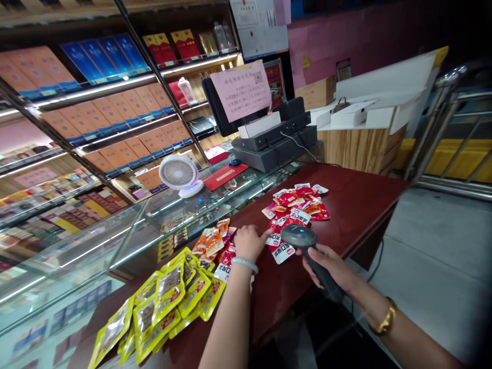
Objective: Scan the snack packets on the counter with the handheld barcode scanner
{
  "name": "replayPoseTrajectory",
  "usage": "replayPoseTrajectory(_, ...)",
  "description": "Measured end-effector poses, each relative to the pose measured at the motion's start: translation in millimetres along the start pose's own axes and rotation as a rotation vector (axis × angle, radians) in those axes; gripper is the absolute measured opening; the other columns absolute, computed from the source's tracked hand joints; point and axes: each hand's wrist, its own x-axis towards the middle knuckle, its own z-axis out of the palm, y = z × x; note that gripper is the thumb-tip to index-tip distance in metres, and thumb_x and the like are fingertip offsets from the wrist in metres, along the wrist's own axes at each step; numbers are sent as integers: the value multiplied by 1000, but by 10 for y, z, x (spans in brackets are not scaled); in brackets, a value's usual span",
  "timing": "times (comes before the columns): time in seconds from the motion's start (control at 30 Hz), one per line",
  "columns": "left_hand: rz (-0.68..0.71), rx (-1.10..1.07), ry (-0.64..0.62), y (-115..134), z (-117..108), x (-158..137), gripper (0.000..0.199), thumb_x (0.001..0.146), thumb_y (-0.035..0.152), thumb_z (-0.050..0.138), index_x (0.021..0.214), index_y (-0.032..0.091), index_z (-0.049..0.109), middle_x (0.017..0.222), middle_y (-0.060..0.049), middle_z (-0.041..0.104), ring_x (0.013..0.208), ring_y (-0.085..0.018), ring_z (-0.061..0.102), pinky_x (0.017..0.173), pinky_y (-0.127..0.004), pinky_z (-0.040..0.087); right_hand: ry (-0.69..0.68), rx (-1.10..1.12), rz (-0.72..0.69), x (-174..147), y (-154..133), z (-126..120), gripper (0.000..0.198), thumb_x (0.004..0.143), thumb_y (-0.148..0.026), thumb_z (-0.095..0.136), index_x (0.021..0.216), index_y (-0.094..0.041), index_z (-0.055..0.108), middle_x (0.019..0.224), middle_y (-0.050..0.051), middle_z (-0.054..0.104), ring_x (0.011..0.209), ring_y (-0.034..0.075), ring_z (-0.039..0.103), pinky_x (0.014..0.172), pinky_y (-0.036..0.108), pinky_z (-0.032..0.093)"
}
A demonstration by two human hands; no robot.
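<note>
The right hand [326, 264] has its grip wrapped round the scanner [302, 237] at its handle — stiff, probably light, best held there — near soft-looking red packets [298, 215] on the worktop [349, 189]. These may slip; I'd pinch an edge. The left hand [249, 242] is beside them (its grip I can't tell).

On the table [357, 189]: pouches [169, 292] left, packet heap [302, 200] right, left hand [250, 243] between; behind, fan [179, 172] on counter [165, 206].

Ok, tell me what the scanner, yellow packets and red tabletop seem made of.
Scanner: probably plastic, its shell smooth, dark, satin. Yellow packets: likely glossy plastic film, given their bright glints. Tabletop: perhaps varnished wood or laminate, judging by its soft sheen.
</note>
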Motion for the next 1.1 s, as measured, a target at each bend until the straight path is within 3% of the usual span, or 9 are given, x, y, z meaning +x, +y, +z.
replayPoseTrajectory(0.07, 27, 46, -47, 147, 126, 4, 53, 77, 65, 56, 95, 17, 66, 108, -15, 65, 106, -30, 58, 86, -37, 43, -11, -9, 6, -7, 14, -1, 37, 87, -51, 59, 98, -16, 55, 57, -5, 56, 35, 7, 51, 33, 16, 39)
replayPoseTrajectory(0.17, 5, 20, -73, 137, 192, -61, 47, 76, 58, 62, 99, 17, 59, 103, -13, 66, 101, -28, 61, 81, -35, 42, -12, -10, 21, -20, 32, 1, 38, 87, -52, 59, 98, -16, 54, 56, -6, 56, 34, 7, 50, 32, 16, 39)
replayPoseTrajectory(0.37, -40, -57, 100, -140, 99, -309, 28, 79, 39, 66, 96, 20, 54, 86, -5, 68, 86, -23, 65, 72, -29, 38, -32, -19, 26, -3, 24, 132, 39, 86, -53, 59, 98, -15, 55, 56, -6, 55, 34, 7, 51, 33, 16, 39)
replayPoseTrajectory(0.5, -137, -268, 92, -302, 107, -449, 25, 81, 33, 64, 99, 21, 52, 84, -3, 68, 77, -18, 65, 65, -25, 37, -36, -27, 16, 52, 29, 284, 38, 86, -52, 60, 97, -16, 55, 57, -6, 56, 35, 7, 51, 33, 16, 38)
replayPoseTrajectory(0.7, -229, -420, 136, -529, 76, -661, 25, 81, 37, 62, 98, 22, 50, 77, 0, 65, 70, -16, 62, 61, -24, 37, -39, 22, 59, 67, 59, 392, 41, 84, -55, 61, 95, -16, 54, 55, -6, 54, 35, 7, 49, 33, 17, 39)
replayPoseTrajectory(0.9, -360, -400, 132, -820, -96, -840, 25, 84, 40, 57, 101, 23, 50, 76, 1, 65, 68, -17, 62, 63, -26, 41, -93, 22, 82, 21, 22, 399, 42, 82, -54, 64, 96, -16, 54, 58, -5, 55, 38, 8, 49, 35, 19, 40)
replayPoseTrajectory(0.97, -428, -275, 180, -919, -174, -882, 26, 85, 41, 54, 102, 22, 51, 82, -2, 67, 76, -21, 63, 69, -30, 44, -87, 2, 78, -3, -2, 355, 42, 81, -54, 65, 96, -16, 55, 59, -4, 55, 38, 9, 49, 35, 20, 40)
replayPoseTrajectory(1.03, -466, -87, 310, -939, -232, -911, 33, 84, 43, 55, 108, 20, 52, 102, -9, 67, 97, -27, 61, 84, -37, 44, -62, -12, 62, -30, -37, 288, 41, 81, -54, 65, 96, -17, 56, 59, -4, 55, 38, 9, 50, 36, 21, 40)
replayPoseTrajectory(1.1, -416, 41, 411, -835, -247, -918, 44, 83, 44, 55, 118, 18, 51, 119, -13, 61, 115, -31, 52, 97, -42, 38, -22, -10, 43, -57, -81, 214, 41, 81, -54, 66, 97, -17, 56, 59, -4, 55, 39, 10, 50, 36, 21, 40)
